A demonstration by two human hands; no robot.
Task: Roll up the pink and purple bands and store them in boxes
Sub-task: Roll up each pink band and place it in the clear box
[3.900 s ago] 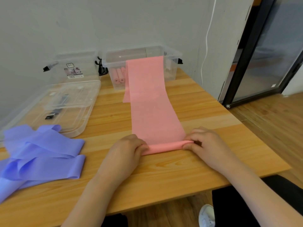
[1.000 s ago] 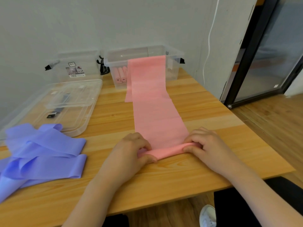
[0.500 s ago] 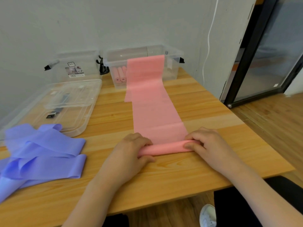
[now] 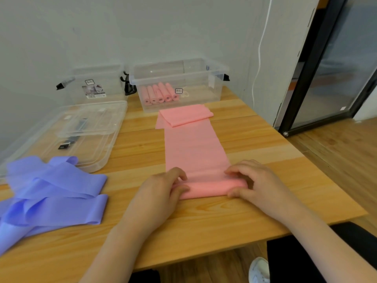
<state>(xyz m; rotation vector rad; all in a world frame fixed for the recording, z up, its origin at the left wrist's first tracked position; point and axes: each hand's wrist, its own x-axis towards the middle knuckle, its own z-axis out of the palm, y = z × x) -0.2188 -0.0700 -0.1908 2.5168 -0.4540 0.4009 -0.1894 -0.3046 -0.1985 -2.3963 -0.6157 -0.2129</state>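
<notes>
A: Gripping the rolled near end of the long flat pink elastic band (image 4: 194, 148), the left hand (image 4: 161, 193) curls its fingers over the roll's left end, thumb tucked under the front.

B: And the right hand (image 4: 253, 184)?

A: Same hold on the roll's right end, fingertips on top, thumb at the near side. The roll lies on the light wooden table (image 4: 204, 219) between the two hands, touching both.

B: Where does the rest of that band run?

A: Straight away from the grip, flat on the wood, to a loose fold at its far end. That fold lies just in front of the clear plastic storage box (image 4: 179, 78).

B: What sits in that box?

A: Finished pink rolls (image 4: 160, 94), side by side against its left part, open ends toward the hands.

B: And the purple ones?

A: The loose purple elastic bands (image 4: 51, 193) lie in an overlapping heap well to the left of the left hand, unrolled, one end hanging off the table's near-left edge.

B: Anything beyond them?

A: Clear flat plastic lids (image 4: 81, 133), stacked, lie beyond the purple heap. A second clear plastic box (image 4: 95, 82) stands behind them at the wall, beside the first.
</notes>
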